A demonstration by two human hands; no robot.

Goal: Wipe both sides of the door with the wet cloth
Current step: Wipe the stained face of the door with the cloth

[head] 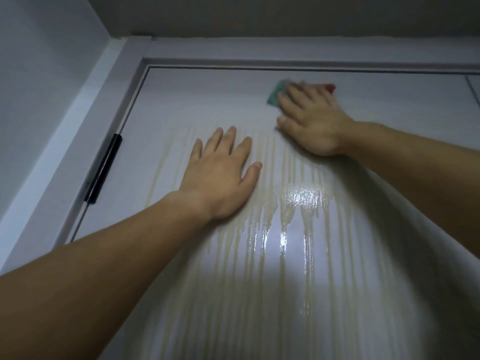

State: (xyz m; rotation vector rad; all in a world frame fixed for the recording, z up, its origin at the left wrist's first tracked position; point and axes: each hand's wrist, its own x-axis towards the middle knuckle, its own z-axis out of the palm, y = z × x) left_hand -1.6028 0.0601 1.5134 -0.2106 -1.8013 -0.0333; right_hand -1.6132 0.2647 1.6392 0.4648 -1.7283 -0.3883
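Observation:
A white door point(181, 100) fills the view, closed in its frame, with wet yellowish streaks running down its middle and a shiny patch below my hands. My right hand point(311, 120) presses a teal cloth point(275, 94) with a red edge flat against the door near its top, fingers spread over it. Most of the cloth is hidden under that hand. Lower and to the left, my left hand point(223, 175) lies flat on the wet door with fingers straight and holds nothing.
A black hinge point(104, 168) sits on the door's left edge. The white door frame point(85, 141) runs along the left and top, meeting a grey wall point(39, 74) at left and the ceiling point(285, 14) above.

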